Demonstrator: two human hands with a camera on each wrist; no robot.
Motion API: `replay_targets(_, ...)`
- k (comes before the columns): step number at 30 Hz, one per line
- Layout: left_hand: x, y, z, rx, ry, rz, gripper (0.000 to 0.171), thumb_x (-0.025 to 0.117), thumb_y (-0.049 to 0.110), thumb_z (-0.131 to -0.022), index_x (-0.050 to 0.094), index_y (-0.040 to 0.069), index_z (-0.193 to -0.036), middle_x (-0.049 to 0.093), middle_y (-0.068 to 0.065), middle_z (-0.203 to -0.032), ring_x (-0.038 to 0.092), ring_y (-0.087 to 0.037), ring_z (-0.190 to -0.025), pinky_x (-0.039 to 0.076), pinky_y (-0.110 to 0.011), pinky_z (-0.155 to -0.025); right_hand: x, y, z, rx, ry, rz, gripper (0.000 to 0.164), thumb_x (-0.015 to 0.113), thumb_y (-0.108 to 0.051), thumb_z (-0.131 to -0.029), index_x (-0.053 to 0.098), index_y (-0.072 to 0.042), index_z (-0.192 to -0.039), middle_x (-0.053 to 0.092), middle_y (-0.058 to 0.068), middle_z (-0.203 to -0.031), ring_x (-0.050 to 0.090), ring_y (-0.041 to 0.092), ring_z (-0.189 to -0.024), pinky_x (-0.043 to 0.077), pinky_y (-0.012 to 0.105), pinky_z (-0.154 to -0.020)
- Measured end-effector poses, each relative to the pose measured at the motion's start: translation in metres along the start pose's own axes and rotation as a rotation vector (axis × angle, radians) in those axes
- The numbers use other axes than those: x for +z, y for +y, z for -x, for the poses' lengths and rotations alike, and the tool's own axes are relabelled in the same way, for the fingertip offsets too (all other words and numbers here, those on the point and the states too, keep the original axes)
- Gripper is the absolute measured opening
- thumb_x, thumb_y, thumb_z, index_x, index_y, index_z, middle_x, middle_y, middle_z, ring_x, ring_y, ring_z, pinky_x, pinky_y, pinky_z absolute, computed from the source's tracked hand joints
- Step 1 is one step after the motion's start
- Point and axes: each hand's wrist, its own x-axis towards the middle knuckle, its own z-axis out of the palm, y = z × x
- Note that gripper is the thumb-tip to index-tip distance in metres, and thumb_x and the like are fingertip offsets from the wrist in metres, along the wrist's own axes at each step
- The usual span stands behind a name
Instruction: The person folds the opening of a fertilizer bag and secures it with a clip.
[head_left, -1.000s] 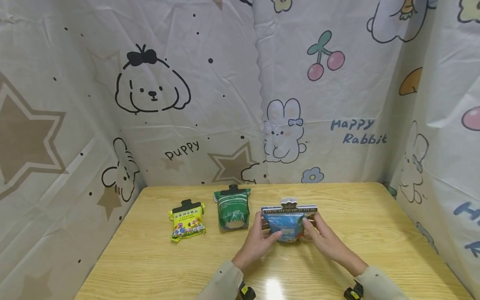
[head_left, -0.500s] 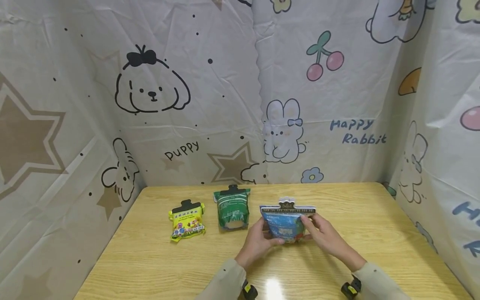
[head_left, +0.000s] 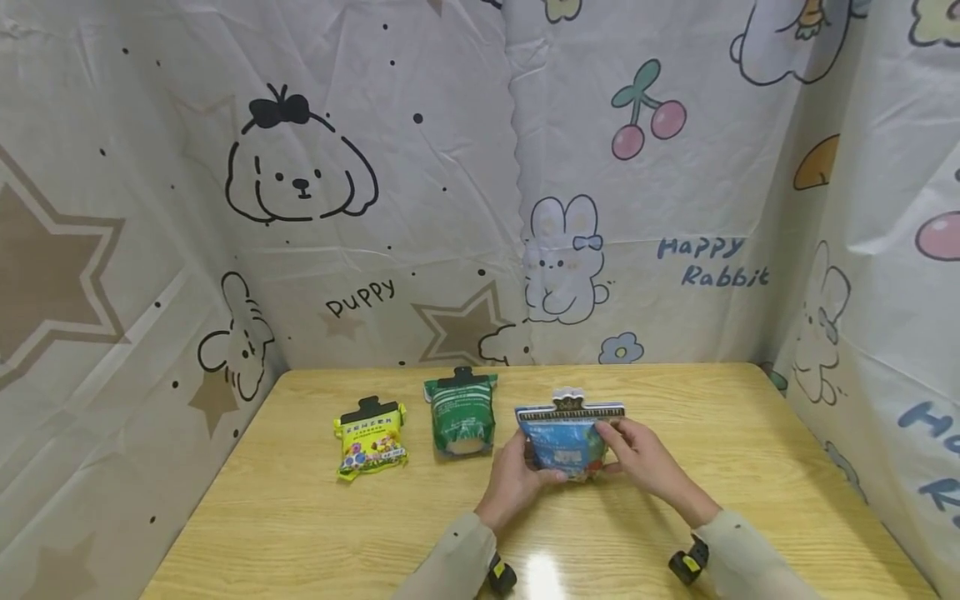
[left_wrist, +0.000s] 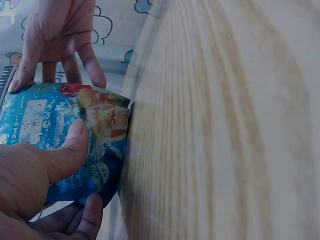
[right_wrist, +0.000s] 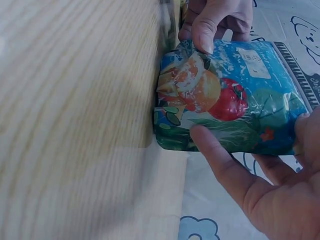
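A blue packet (head_left: pixel 564 446) printed with fruit and vegetables stands upright on the wooden table, its top edge held in a wide clip (head_left: pixel 570 410) with a piano-key pattern. My left hand (head_left: pixel 514 482) grips its left side, the thumb across the front and the fingers behind. On the other side, my right hand (head_left: pixel 651 462) holds the packet, with the thumb near the upper right corner just under the clip. The right wrist view shows the right index finger (right_wrist: pixel 217 155) against the packet's lower side, beside a printed tomato.
To the left stand a green packet (head_left: pixel 462 421) with a black clip (head_left: pixel 462 378) and a smaller yellow packet (head_left: pixel 371 446) with a black clip (head_left: pixel 369 409). Behind the wooden table (head_left: pixel 300 533) hangs a printed cloth (head_left: pixel 442 167), which also closes off both sides.
The blue packet has shifted very slightly left, with both hands still on it. My right hand has come a little left too. The green and yellow packets stay put.
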Motion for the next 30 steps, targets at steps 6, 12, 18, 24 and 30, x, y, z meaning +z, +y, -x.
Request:
replay_targets(6,0.0,-0.003,0.0,-0.025,0.017,-0.012,0.069,0.089,0.02,-0.076,0.055,0.01,-0.135,0.07,-0.012,-0.128,0.068,-0.029,-0.12,0.054,-0.043,-0.104,0.008,0.002,-0.008,-0.012,0.063,0.107,0.039,0.047,-0.039,-0.108,0.064,-0.004,-0.105,0.066,0.014,-0.09,0.07,0.021,-0.078,0.061,0.032,-0.065)
replay_targets(12,0.0,-0.002,-0.005,-0.03,-0.002,-0.001,0.067,0.089,0.02,-0.076,0.056,0.009,-0.134,0.071,-0.012,-0.126,0.069,-0.027,-0.116,0.057,-0.041,-0.099,0.011,0.001,-0.012,-0.002,0.121,0.137,0.04,0.046,-0.041,-0.108,0.058,-0.006,-0.093,0.054,0.007,-0.07,0.068,0.02,-0.059,0.052,0.029,-0.059)
replay_targets(18,0.002,-0.002,-0.008,-0.057,0.005,-0.001,0.059,0.089,0.021,-0.077,0.06,0.008,-0.127,0.073,-0.011,-0.117,0.071,-0.024,-0.106,0.059,-0.04,-0.092,0.01,0.003,-0.018,0.023,0.12,0.096,0.04,0.044,-0.041,-0.109,0.06,-0.006,-0.1,0.055,0.009,-0.072,0.07,0.024,-0.057,0.059,0.032,-0.06)
replay_targets(24,0.004,0.0,-0.01,-0.079,0.012,0.008,0.058,0.089,0.024,-0.078,0.061,0.011,-0.128,0.073,-0.009,-0.114,0.07,-0.019,-0.103,0.058,-0.038,-0.09,0.011,0.006,-0.023,0.043,0.155,0.078,0.039,0.045,-0.039,-0.109,0.059,-0.005,-0.095,0.05,0.006,-0.064,0.068,0.026,-0.053,0.059,0.037,-0.059)
replay_targets(30,0.003,-0.001,-0.01,-0.088,0.013,0.025,0.056,0.088,0.022,-0.079,0.061,0.01,-0.126,0.073,-0.009,-0.111,0.068,-0.019,-0.1,0.058,-0.039,-0.088,0.017,0.012,-0.028,0.02,0.189,0.061,0.04,0.045,-0.038,-0.109,0.057,-0.004,-0.089,0.05,0.005,-0.061,0.065,0.028,-0.05,0.058,0.042,-0.055)
